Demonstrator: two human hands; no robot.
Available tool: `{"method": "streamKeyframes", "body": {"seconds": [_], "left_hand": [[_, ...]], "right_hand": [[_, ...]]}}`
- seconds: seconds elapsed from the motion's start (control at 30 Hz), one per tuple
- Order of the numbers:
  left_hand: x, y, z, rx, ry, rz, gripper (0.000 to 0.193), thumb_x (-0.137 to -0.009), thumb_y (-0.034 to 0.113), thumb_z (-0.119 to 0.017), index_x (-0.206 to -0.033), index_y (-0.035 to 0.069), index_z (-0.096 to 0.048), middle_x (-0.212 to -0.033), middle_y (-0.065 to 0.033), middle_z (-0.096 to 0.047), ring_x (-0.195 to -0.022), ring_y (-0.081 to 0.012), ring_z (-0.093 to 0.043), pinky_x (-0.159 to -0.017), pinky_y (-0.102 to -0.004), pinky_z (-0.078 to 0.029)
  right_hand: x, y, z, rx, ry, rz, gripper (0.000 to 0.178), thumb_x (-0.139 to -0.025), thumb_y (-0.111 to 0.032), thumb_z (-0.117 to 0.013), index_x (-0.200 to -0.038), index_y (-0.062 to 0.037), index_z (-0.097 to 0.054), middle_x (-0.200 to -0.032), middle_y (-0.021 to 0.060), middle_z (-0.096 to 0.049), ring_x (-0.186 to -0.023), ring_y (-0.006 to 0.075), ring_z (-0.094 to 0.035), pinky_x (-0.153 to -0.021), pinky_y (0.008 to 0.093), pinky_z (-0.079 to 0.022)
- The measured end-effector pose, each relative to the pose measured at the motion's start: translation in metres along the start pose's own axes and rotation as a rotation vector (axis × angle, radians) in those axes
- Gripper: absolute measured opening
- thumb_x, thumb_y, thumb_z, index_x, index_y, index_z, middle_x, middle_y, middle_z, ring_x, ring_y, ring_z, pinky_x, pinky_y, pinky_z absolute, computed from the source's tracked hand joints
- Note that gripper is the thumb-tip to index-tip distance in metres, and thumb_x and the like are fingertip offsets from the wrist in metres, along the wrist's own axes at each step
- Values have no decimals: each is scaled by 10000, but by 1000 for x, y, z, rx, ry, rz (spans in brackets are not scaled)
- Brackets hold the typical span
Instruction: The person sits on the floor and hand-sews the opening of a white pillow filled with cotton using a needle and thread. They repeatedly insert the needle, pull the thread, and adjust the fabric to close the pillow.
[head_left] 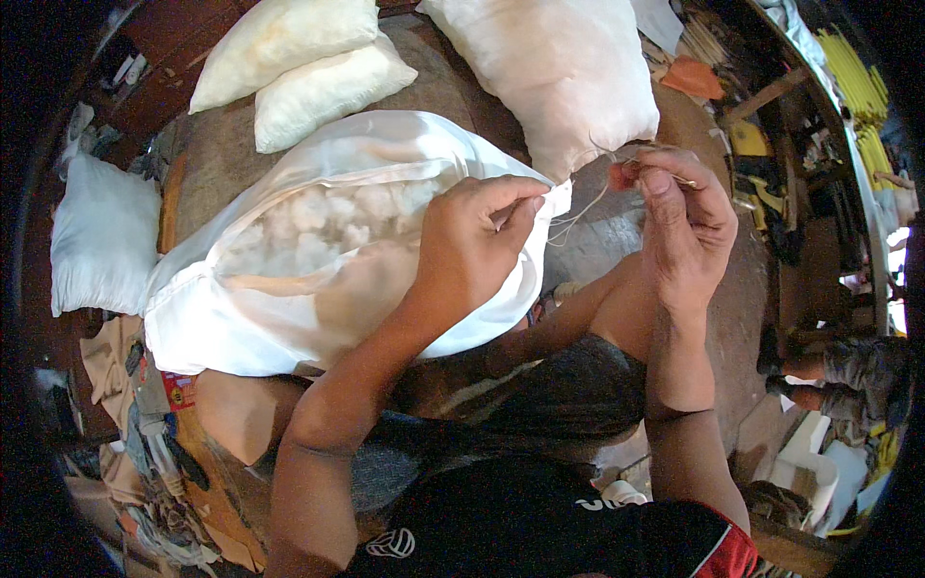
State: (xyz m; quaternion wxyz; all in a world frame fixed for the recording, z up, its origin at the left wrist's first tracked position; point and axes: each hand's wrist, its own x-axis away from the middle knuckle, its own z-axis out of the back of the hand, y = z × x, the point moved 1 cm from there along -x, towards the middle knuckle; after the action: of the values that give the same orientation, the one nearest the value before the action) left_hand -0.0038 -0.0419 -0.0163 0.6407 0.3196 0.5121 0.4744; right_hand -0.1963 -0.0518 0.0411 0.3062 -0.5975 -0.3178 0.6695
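Observation:
Across my lap lies a white pillow case [241, 332], its long side gaping and fluffy white stuffing [323, 214] showing inside. My left hand [474, 236] pinches the cloth at the case's right corner between thumb and forefinger. Raised a little to the right of it, my right hand [689, 217] is closed, thumb against the fingers, on a thin pale thread [583, 214]. That thread loops from the pinched corner up to the right hand. A small reddish thing [622, 174] shows at those fingertips; its kind is unclear. Whether a needle is there cannot be made out.
Two cream pillows [332, 91] and a large white pillow [568, 72] lie beyond the case. Another white pillow [104, 236] stands at far left. Cloth scraps [145, 462] are heaped at lower left. Wooden shelving [809, 193] and a person's legs [848, 380] are at right.

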Motion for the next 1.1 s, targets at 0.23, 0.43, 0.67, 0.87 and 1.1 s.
{"method": "streamKeyframes", "body": {"seconds": [0.23, 0.43, 0.67, 0.87, 1.1], "left_hand": [[2, 3, -1, -222, 41, -189, 150, -901, 77, -714, -1035, 43, -773, -976, -140, -766, -861, -266, -709, -799, -364, -540], [3, 5, -1, -259, 68, -210, 151, -897, 80, -715, -1034, 54, -773, -977, -131, -768, -870, -274, -707, -800, -370, -534], [3, 7, -1, -237, 69, -171, 139, -907, 92, -723, -1026, 42, -772, -984, -150, -763, -872, -267, -721, -784, -351, -549], [3, 10, 0, -219, 42, -99, 132, -915, 104, -735, -1019, 30, -770, -970, -145, -765, -870, -228, -732, -778, -330, -557], [2, 7, 1, -209, 45, -136, 131, -906, 97, -744, -1015, 26, -765, -965, -140, -766, -846, -213, -735, -751, -323, -563]], "right_hand": [[8, 5, -13, -55, 25, -121, 190, -1046, -82, -572, -1160, 20, -685, -1085, 92, -687, -912, 120, -659, -667, 246, -534], [15, -4, -20, -229, -13, -253, 216, -1062, -88, -544, -1214, 28, -643, -1103, 95, -671, -942, 137, -673, -686, 266, -584], [15, 10, -27, -176, -11, -266, 231, -1081, -111, -502, -1193, 37, -639, -1112, 118, -647, -1023, 171, -668, -810, 302, -625], [12, 16, -21, -98, -32, -254, 230, -1082, -121, -507, -1178, 40, -640, -1057, 104, -667, -964, 152, -664, -782, 297, -613], [11, 10, -17, -84, -48, -337, 226, -1080, -135, -523, -1161, 40, -640, -1044, 92, -672, -949, 140, -662, -770, 288, -612]]}}
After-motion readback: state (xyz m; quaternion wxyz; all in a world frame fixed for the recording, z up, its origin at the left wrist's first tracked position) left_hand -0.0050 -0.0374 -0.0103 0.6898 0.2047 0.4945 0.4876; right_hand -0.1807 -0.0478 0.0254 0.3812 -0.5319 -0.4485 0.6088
